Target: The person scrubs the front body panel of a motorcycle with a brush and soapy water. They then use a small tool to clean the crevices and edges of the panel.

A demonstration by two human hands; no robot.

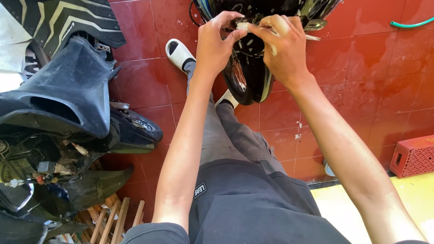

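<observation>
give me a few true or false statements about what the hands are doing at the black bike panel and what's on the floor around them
1. Both hands meet at the glossy black panel. True: the left hand and right hand are together at it.
2. The panel is dry and clean. False: white soap suds speckle it.
3. The floor tiles are blue. False: they are red.
4. A red plastic crate sits on the floor to the right. True.
5. A green hose lies on the tiles at upper right. True.
6. The right hand is empty. False: it pinches a small pale brush-like tool against the panel.
</observation>
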